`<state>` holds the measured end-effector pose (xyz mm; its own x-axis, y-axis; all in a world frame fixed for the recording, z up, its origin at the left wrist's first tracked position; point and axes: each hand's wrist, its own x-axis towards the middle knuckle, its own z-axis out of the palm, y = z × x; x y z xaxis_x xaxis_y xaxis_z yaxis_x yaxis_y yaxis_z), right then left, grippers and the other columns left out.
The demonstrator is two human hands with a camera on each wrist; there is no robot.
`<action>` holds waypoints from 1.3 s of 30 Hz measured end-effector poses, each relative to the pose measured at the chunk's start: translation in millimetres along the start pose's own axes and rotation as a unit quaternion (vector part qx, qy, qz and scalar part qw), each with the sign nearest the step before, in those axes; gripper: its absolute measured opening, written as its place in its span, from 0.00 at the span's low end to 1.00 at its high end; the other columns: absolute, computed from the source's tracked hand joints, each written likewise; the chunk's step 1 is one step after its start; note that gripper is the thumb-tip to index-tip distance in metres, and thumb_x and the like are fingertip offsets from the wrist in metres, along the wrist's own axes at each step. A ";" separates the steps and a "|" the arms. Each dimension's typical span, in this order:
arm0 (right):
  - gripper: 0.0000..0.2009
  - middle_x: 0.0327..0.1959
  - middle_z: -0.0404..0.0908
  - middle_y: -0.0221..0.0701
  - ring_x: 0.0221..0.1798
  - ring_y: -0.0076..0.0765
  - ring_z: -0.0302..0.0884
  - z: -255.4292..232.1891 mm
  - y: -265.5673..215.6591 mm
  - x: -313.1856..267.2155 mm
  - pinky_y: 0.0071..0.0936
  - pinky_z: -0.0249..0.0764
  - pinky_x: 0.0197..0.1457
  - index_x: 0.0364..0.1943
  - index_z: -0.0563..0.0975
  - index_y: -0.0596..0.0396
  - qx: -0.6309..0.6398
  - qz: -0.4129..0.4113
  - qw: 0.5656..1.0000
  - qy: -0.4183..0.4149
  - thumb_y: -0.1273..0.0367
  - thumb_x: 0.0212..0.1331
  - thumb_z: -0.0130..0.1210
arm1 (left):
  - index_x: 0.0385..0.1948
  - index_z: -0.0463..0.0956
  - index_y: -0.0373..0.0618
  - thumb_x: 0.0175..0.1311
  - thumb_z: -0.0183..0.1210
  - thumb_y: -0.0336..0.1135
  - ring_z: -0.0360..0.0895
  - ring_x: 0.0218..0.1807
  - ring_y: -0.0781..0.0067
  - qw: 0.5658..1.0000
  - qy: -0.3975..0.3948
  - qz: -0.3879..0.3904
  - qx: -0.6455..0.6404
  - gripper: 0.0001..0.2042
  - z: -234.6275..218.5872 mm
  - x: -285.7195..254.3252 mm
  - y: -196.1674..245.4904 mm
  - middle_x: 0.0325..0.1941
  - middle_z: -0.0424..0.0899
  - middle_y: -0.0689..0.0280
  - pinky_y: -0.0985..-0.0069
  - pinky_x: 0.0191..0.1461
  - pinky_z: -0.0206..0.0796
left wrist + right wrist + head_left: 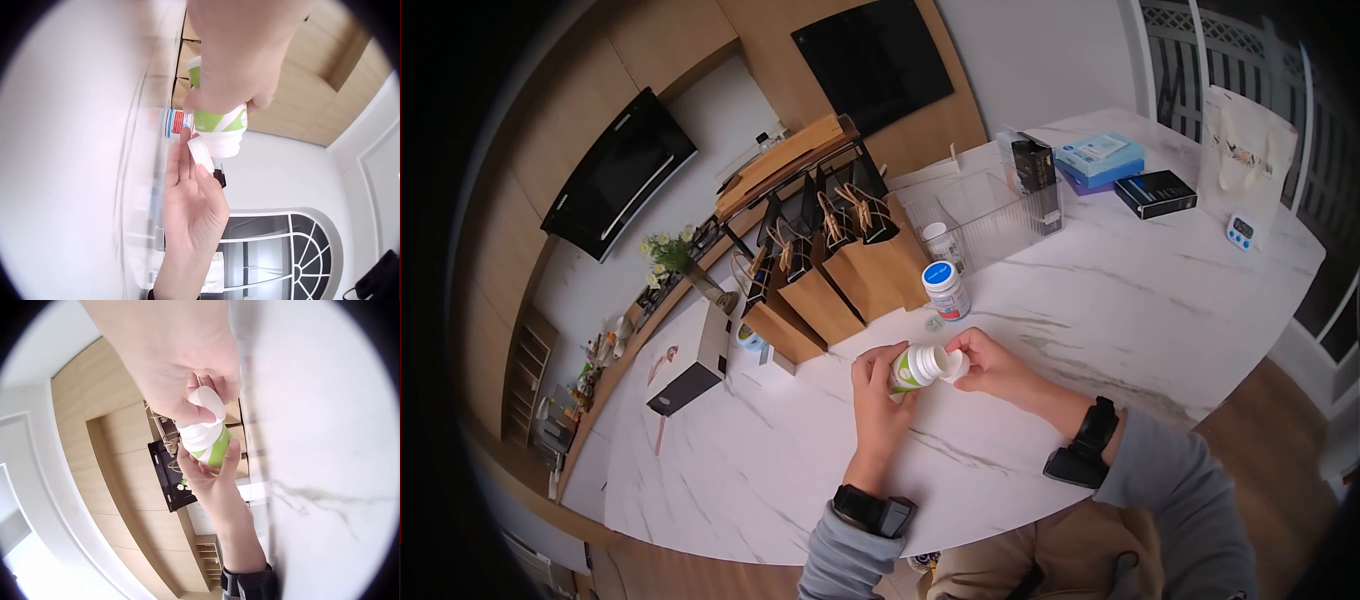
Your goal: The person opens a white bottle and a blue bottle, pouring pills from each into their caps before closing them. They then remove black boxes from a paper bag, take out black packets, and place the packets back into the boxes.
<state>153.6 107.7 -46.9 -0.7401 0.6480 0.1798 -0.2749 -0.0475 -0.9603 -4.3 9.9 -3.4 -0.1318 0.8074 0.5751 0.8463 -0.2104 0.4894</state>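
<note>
My left hand [881,402] grips a white and green bottle [911,369], tilted with its mouth towards the right hand. The threaded neck [224,145] of the bottle is bare in the left wrist view. Between thumb and fingers, my right hand [997,368] pinches a white cap [207,400] right beside the bottle's mouth. The cap's hollow side faces the neck. Just beyond the hands stands a white bottle with a blue lid [945,291], upright on the marble-patterned table [1060,330]. A small clear disc [934,324] lies in front of it.
Brown paper bags [823,299] with clipped handles stand in a row at the left. Behind sits a clear bin [1000,225] holding a white container. Blue boxes [1098,157], a black box [1155,194] and a timer [1241,231] are at the far right; a white box [689,361] lies left.
</note>
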 end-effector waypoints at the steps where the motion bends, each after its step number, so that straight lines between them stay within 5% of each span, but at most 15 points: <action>1: 0.23 0.44 0.67 0.28 0.48 0.24 0.67 0.2 1.2 0.9 0.22 0.66 0.49 0.47 0.63 0.54 -0.053 -0.031 0.998 0.005 0.82 0.44 0.52 | 0.47 0.69 0.48 0.38 0.64 0.21 0.65 0.50 0.60 1.000 -0.003 0.002 0.001 0.27 0.2 -0.1 1.8 0.46 0.66 0.62 0.74 0.48 0.63; 5: 0.24 0.47 0.66 0.29 0.50 0.25 0.66 3.4 -14.9 -5.0 0.24 0.65 0.50 0.49 0.62 0.54 -0.149 -0.050 0.987 0.015 0.83 0.44 0.52 | 0.44 0.72 0.50 0.34 0.58 0.16 0.64 0.52 0.58 0.997 0.023 0.047 0.048 0.28 -0.6 -0.4 5.0 0.45 0.69 0.62 0.68 0.54 0.58; 15: 0.28 0.47 0.68 0.33 0.52 0.30 0.67 3.1 8.8 3.2 0.24 0.67 0.50 0.53 0.62 0.58 -0.065 -0.043 0.997 -0.009 0.84 0.40 0.51 | 0.44 0.74 0.59 0.37 0.53 0.18 0.65 0.53 0.64 0.954 0.054 0.176 0.237 0.27 -6.2 0.3 13.3 0.45 0.71 0.68 0.64 0.56 0.53; 39: 0.27 0.44 0.70 0.33 0.49 0.28 0.68 0.4 15.7 6.3 0.24 0.68 0.48 0.50 0.64 0.60 -0.045 -0.026 0.997 -0.059 0.84 0.39 0.51 | 0.43 0.76 0.63 0.40 0.52 0.19 0.64 0.55 0.63 0.941 0.072 0.194 0.268 0.26 -7.2 -2.6 15.3 0.47 0.71 0.68 0.61 0.61 0.48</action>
<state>144.4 110.8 -60.8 -0.7948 0.5536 0.2485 -0.2630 0.0548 -0.9632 5.3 0.6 7.3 0.2044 0.6364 0.7438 0.9789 -0.1344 -0.1540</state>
